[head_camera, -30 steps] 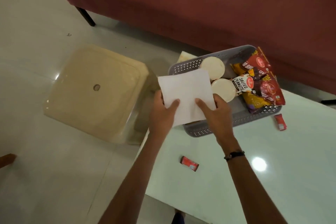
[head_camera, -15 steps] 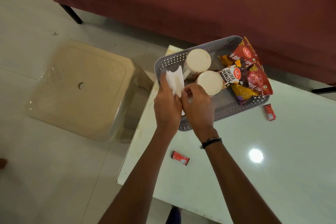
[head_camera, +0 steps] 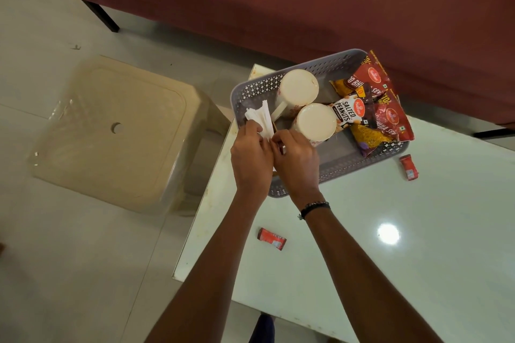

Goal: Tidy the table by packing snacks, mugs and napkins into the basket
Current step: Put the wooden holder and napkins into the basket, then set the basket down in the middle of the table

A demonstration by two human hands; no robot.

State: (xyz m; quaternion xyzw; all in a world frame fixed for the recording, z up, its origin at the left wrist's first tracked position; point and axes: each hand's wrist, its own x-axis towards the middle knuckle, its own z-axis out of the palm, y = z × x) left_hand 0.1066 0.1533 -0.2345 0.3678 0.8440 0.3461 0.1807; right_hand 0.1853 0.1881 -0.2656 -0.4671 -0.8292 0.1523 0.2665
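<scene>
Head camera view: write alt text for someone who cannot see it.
Both hands, left hand and right hand, tuck a folded white napkin into the left end of a grey basket on a white table. The basket already holds two mugs and snack packets; two small red packets lie on the table outside it.

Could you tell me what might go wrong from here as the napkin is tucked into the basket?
1. The basket sits at the table corner, near the edge; pressing down there with both hands might nudge it off.
2. The left hand and right hand work right beside the near mug, which could be knocked.
3. Two small red packets lie on the table outside the basket and could be forgotten.
</scene>
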